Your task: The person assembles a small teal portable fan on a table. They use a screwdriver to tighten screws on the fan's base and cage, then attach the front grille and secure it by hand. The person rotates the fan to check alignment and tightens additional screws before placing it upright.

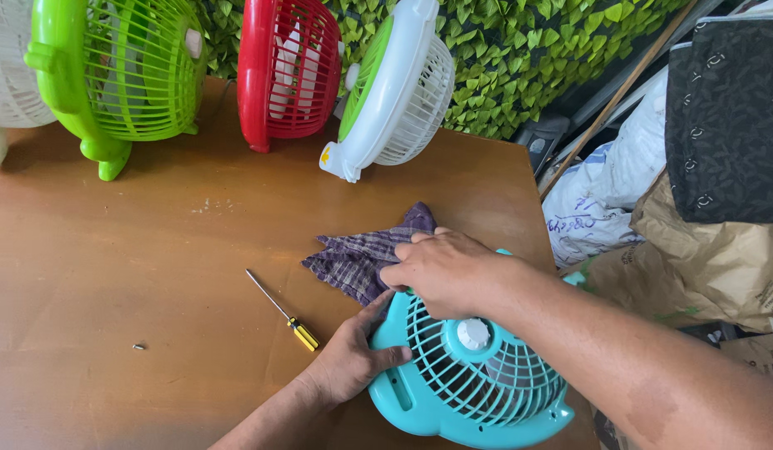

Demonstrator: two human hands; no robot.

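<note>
A teal plastic desk fan (470, 379) lies grille-up on the brown wooden table (111, 267), near its front right corner. My left hand (350, 360) grips the fan's left rim, thumb over the edge. My right hand (440, 268) presses down on the fan's far rim, fingers bent over it and touching a purple checked cloth (357, 258) crumpled just behind the fan. A screwdriver (285, 312) with a yellow and black handle lies on the table left of my left hand.
A small screw (139, 346) lies on the table at the left. Along the far edge stand a green fan (120, 75), a red fan (288, 71) and a white fan (395, 92). Sacks and a dark bag (724, 125) are piled right of the table.
</note>
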